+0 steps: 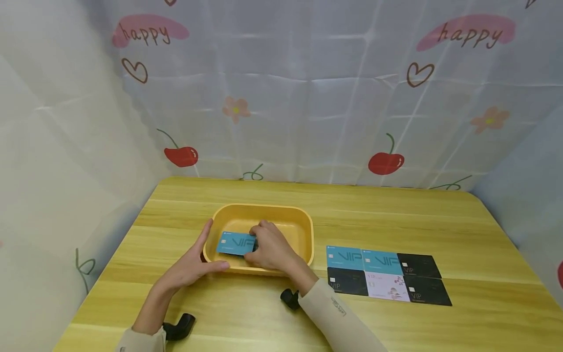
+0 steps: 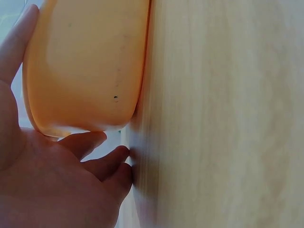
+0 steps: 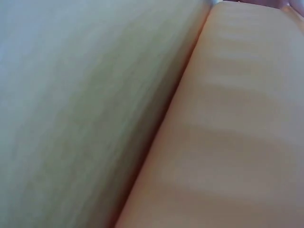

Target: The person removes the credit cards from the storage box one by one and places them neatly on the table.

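Note:
A yellow plastic basin (image 1: 306,230) stands on the table. My left hand (image 1: 186,269) is spread around its near left corner, thumb along the front rim and forefinger stretched up the left side. In the left wrist view its other fingers lie loosely bent below the basin's end wall (image 2: 90,76). Inside the basin, my right hand (image 1: 274,247) pinches the right end of a blue VIP card (image 1: 235,243), which is slightly tilted; something dark shows at the card's edge by the fingertips. The right wrist view has only the basin's side wall (image 3: 237,123) beside the tabletop.
Right of the basin several cards lie in two rows: blue VIP cards (image 1: 344,257), black ones (image 1: 419,266) and a pale flowered card (image 1: 387,286). Black curved wrist pieces (image 1: 179,327) sit by both sleeves. A printed curtain (image 1: 303,122) rises behind the wood-grain table (image 1: 374,205).

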`<act>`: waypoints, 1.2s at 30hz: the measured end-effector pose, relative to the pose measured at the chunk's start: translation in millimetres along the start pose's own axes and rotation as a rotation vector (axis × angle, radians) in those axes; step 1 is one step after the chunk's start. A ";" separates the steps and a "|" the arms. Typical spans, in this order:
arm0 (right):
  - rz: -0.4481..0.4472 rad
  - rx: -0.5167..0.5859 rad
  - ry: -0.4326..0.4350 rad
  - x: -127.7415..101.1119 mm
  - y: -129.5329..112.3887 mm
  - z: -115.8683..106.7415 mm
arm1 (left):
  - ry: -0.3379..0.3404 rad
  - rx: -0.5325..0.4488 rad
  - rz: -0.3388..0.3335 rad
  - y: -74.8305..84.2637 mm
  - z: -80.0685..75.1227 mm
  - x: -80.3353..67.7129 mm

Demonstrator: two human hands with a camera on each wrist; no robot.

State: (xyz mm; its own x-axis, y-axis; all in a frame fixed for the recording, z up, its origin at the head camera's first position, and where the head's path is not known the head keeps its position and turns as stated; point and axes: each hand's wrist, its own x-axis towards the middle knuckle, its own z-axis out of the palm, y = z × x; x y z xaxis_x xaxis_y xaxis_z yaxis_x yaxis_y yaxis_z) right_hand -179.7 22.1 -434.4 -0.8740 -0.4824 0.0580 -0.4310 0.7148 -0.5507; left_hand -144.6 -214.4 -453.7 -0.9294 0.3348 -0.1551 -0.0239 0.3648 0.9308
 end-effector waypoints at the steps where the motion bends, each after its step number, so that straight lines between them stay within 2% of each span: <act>1: 0.000 0.003 0.000 -0.9 0.0 -0.7 | 0.000 0.000 -0.002 0.0 0.1 -0.2; 11: -0.010 -0.021 0.000 -7.3 -0.9 -7.0 | 0.014 0.012 -0.019 2.4 1.8 -2.5; 17: -0.012 0.004 -0.002 -16.4 0.8 -11.2 | 0.017 0.026 -0.034 2.3 2.6 -5.2; 23: -0.001 0.028 0.026 -26.6 2.7 -21.8 | 0.013 0.002 -0.019 1.5 2.5 -4.0; 36: -0.029 0.058 0.069 -53.2 10.9 -39.8 | 0.016 0.035 0.002 2.1 0.5 -1.0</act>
State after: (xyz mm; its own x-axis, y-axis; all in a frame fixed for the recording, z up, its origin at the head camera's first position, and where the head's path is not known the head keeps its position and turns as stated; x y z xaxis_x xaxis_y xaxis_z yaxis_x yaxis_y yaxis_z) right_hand -146.9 75.7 -410.4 -0.8755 -0.4651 0.1308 -0.4446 0.6694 -0.5952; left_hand -143.5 -213.6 -451.7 -0.9354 0.3214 -0.1475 -0.0095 0.3942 0.9190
